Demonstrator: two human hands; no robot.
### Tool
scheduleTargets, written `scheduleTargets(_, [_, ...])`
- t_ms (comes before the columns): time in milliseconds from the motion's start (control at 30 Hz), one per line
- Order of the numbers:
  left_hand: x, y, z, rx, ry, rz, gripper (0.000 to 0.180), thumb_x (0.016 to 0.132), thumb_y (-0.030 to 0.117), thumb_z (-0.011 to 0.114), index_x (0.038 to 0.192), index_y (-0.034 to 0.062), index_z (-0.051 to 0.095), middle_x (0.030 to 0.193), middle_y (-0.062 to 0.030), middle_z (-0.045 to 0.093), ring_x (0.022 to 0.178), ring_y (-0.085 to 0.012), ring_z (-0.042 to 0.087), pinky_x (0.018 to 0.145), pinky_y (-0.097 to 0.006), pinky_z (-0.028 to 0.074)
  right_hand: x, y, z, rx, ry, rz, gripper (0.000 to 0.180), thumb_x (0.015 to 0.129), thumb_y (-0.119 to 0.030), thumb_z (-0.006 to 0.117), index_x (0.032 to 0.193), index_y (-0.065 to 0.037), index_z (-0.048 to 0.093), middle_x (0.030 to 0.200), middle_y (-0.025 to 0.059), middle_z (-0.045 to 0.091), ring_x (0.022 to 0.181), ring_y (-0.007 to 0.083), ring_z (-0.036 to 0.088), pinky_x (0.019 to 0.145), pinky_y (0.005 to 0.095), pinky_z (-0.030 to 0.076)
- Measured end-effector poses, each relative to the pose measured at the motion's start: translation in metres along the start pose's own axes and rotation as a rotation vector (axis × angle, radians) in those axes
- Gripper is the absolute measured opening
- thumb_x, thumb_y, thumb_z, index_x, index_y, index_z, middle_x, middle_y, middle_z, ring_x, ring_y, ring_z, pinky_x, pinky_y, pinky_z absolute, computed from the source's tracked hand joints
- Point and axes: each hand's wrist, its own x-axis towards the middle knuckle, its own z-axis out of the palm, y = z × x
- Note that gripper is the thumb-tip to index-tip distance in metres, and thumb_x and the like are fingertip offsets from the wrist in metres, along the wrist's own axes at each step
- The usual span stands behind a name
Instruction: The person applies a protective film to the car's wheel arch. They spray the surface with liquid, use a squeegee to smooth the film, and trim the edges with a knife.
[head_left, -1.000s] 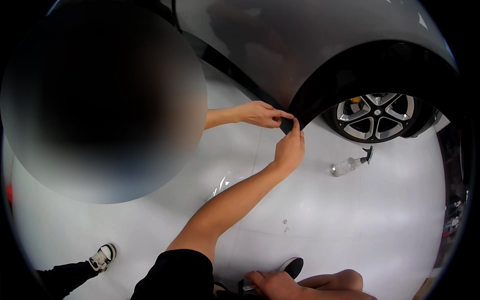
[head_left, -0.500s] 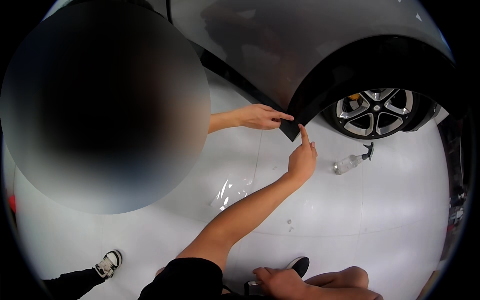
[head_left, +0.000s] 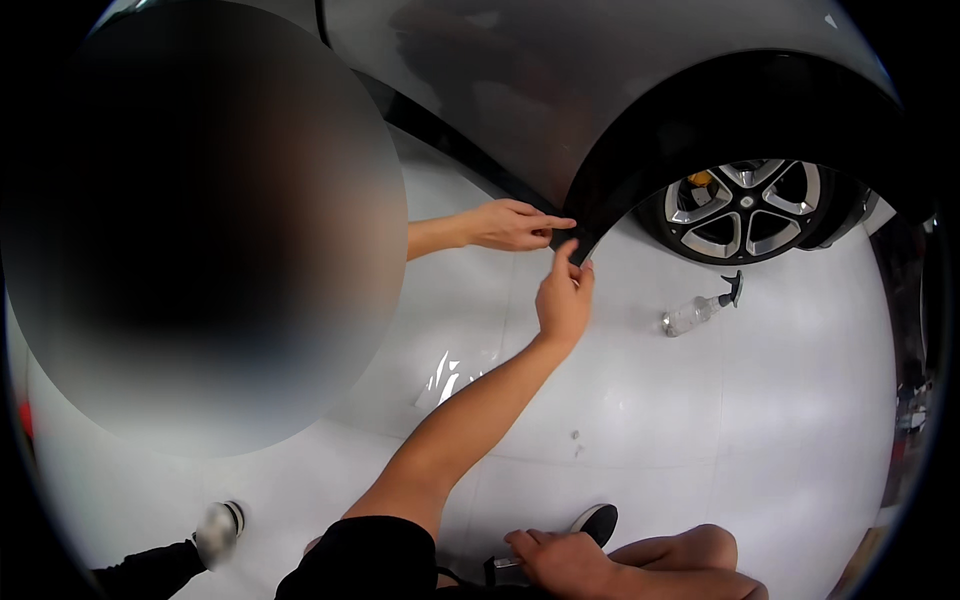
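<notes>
My left hand (head_left: 566, 302) is raised at the lower front corner of the black wheel-arch trim (head_left: 600, 180). Its index finger is stretched out against the trim and the thumb stands apart near the lower edge; the other fingers are curled. From the left, another person's hand (head_left: 512, 225) points with its index finger at the same corner, close to my fingertip. Low in the view, my right hand (head_left: 565, 565) is closed by my knee around a small tool with a black and silver end (head_left: 505, 567); most of it is hidden.
The grey car body (head_left: 480, 110) and a spoked wheel (head_left: 747, 203) fill the upper part. A clear spray bottle (head_left: 690, 317) lies on the pale floor. Clear film scraps (head_left: 445, 385) lie left of my arm. The other person's shoe (head_left: 218, 535) is at lower left.
My left hand has shifted left along the trim's corner, the thumb now beside the lower edge. The other person's hand still points there. The car sits slightly higher in view.
</notes>
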Motion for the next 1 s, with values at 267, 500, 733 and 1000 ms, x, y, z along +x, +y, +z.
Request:
scheduleTargets(267, [0.011, 0.001, 0.033, -0.495, 0.066, -0.176, 0.06, 0.099, 0.021, 0.073, 0.149, 0.003, 0.046, 0.077, 0.0003, 0.059, 0.067, -0.0073, 0.05, 0.065, -0.024, 0.044, -0.001, 0.004, 0.0, -0.003, -0.035, -0.007, 0.026, 0.095, -0.017, 0.057, 0.117, -0.004, 0.054, 0.091, 0.0175, 0.068, 0.078, 0.0384, 0.07, 0.065, 0.0504, 0.055])
scheduleTargets(500, [0.016, -0.003, 0.047, -0.69, 0.142, -0.132, 0.057, 0.097, 0.016, 0.076, 0.145, 0.0033, 0.048, 0.076, 0.0046, 0.048, 0.07, -0.0047, 0.044, 0.067, -0.02, 0.04, -0.002, 0.007, 0.003, -0.024, -0.038, -0.036, 0.023, 0.096, -0.016, 0.055, 0.116, -0.004, 0.055, 0.089, 0.0172, 0.068, 0.075, 0.0376, 0.07, 0.063, 0.0492, 0.055])
scheduleTargets(733, [0.017, 0.01, 0.056, -0.77, 0.26, -0.189, 0.053, 0.098, 0.011, 0.074, 0.143, 0.0016, 0.047, 0.078, 0.0043, 0.05, 0.071, -0.0043, 0.047, 0.068, -0.019, 0.039, -0.004, 0.011, 0.009, -0.03, 0.019, -0.055, 0.023, 0.095, -0.016, 0.055, 0.116, -0.004, 0.055, 0.087, 0.0169, 0.067, 0.072, 0.0374, 0.069, 0.06, 0.0495, 0.054])
scheduleTargets(1000, [0.019, 0.001, 0.054, -0.782, 0.214, -0.08, 0.055, 0.098, 0.01, 0.072, 0.146, 0.0014, 0.046, 0.078, 0.0048, 0.049, 0.071, -0.004, 0.046, 0.068, -0.019, 0.04, -0.005, 0.013, 0.011, -0.039, -0.055, -0.044, 0.026, 0.095, -0.016, 0.054, 0.118, -0.004, 0.055, 0.093, 0.0173, 0.067, 0.077, 0.0368, 0.07, 0.061, 0.0494, 0.055])
